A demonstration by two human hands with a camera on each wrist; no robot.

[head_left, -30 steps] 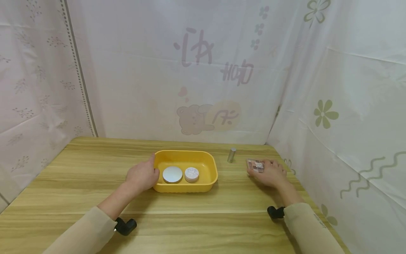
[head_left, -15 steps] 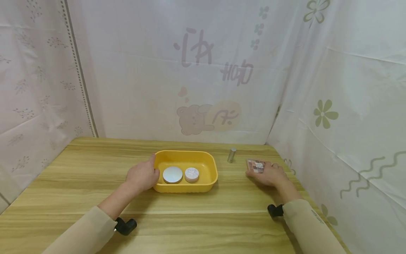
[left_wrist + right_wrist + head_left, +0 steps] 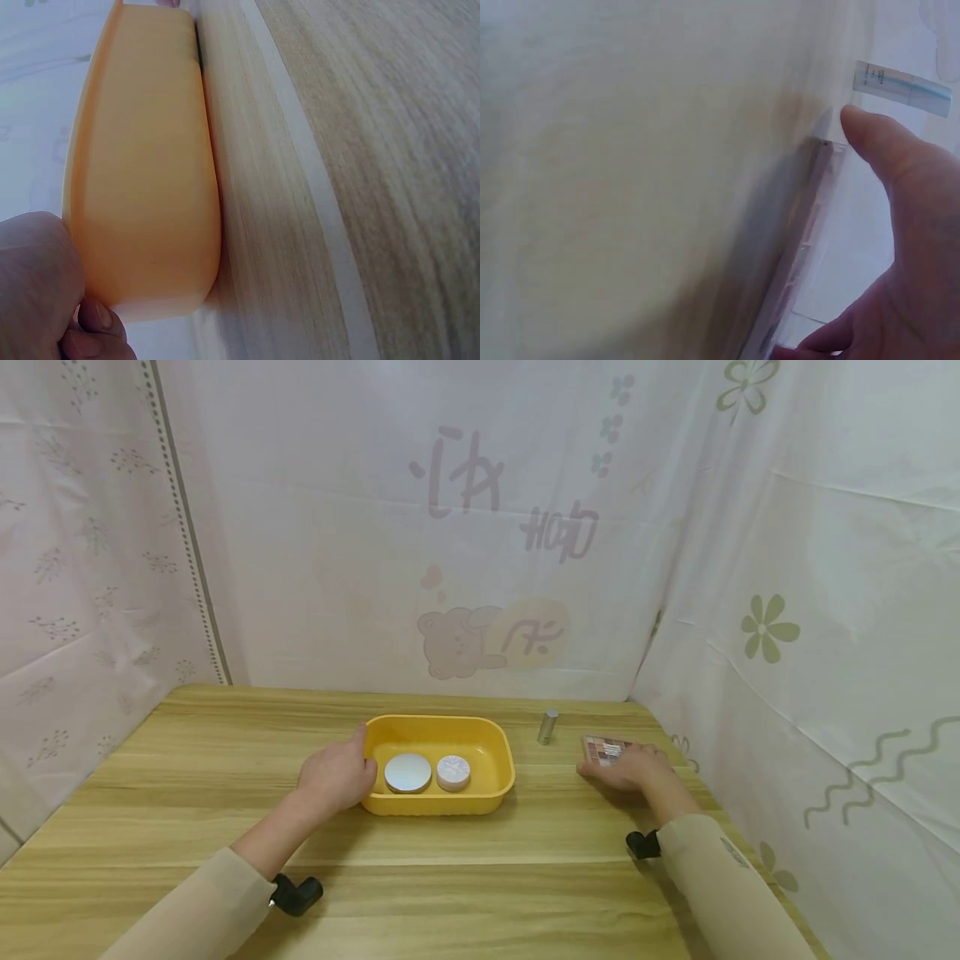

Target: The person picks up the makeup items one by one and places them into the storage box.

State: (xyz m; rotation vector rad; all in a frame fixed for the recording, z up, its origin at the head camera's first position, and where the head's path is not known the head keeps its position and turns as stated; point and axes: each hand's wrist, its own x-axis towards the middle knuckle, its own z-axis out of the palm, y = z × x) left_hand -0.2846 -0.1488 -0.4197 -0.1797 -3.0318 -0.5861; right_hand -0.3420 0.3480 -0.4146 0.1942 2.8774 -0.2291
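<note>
My left hand grips the left end of a yellow plastic basket, thumb over the rim and fingertips curled against the outer wall. Inside the basket lie a smooth silvery-white round compact and a smaller round compact with a patterned lid. On the right, my right hand reaches over an eyeshadow palette that lies flat on the table. In the right wrist view the thumb is spread out past the palette's corner, and other fingers are beside its lower end.
A silver lipstick tube stands upright between basket and palette, towards the back. The wood-grain table is bordered by printed curtains at the back and both sides.
My right hand has shifted slightly left over the palette, covering more of it, and its forearm has followed. The palette, basket and left hand have stayed in place.
</note>
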